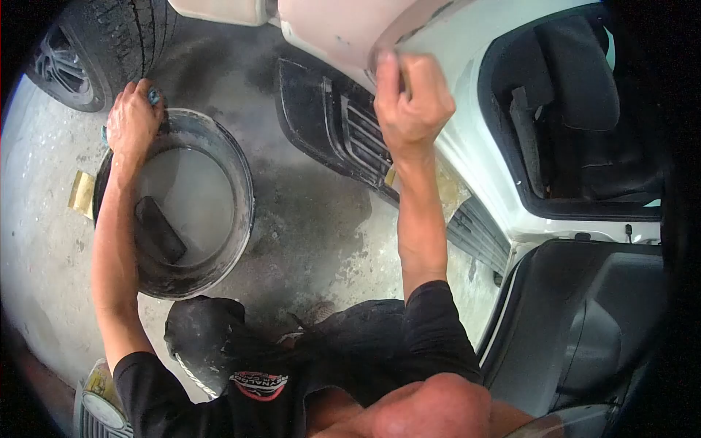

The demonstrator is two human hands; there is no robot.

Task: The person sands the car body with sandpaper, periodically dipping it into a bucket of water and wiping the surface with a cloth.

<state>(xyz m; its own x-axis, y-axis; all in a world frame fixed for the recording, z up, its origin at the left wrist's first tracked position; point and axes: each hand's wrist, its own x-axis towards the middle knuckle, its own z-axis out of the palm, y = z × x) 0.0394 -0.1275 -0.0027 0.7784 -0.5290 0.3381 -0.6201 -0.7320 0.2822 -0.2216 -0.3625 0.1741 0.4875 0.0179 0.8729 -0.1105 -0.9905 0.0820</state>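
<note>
My left hand [136, 120] is closed round a bluish cloth, of which small bits show at its edges, over the upper left rim of a round black tub [244, 175]. Cloudy water [193, 197] lies in the tub, and a dark oblong block [159, 230] rests in it. My right hand [412, 98], slightly blurred, is closed against the pale painted body panel [336, 33] of a vehicle, near a dark curved edge. What its fingers hold, if anything, is hidden.
A tyre [120, 44] stands at the upper left. The black side step [350, 124] runs under the panel. An open door [577, 314] and a seat [577, 80] are on the right. A can [104, 398] sits at the lower left, and yellowish paper [82, 193] lies beside the tub.
</note>
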